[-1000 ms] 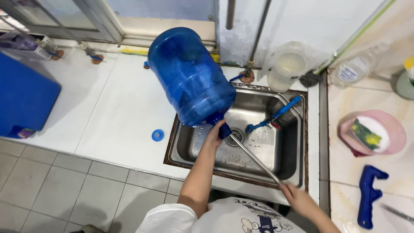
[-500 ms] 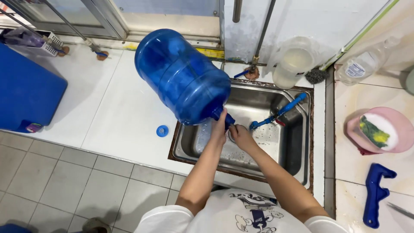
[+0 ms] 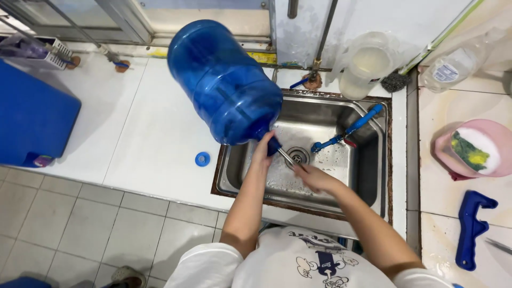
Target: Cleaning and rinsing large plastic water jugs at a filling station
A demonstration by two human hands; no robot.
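My left hand [image 3: 263, 150] grips the neck of a large blue water jug [image 3: 224, 80], which is tilted mouth-down over the left edge of a steel sink [image 3: 368, 178]. My right hand [image 3: 314, 177] is closed on a thin metal rod [image 3: 288, 158] whose far end goes into the jug's mouth. The hand sits low over the sink basin near the drain [image 3: 298, 156]. A small blue cap [image 3: 202, 159] lies on the white counter left of the sink.
A blue-handled brush [image 3: 346, 130] lies in the sink. Behind it stand a cloudy plastic pitcher [image 3: 365, 64] and a clear bottle [image 3: 453, 64]. A pink bowl with a sponge [image 3: 472, 152] and a blue handle [image 3: 472, 229] lie at right. A blue box [image 3: 32, 122] sits at left.
My right hand has moved from the sink's near right corner up to the jug's mouth, pushing the rod further in. The jug stays tilted over the sink.
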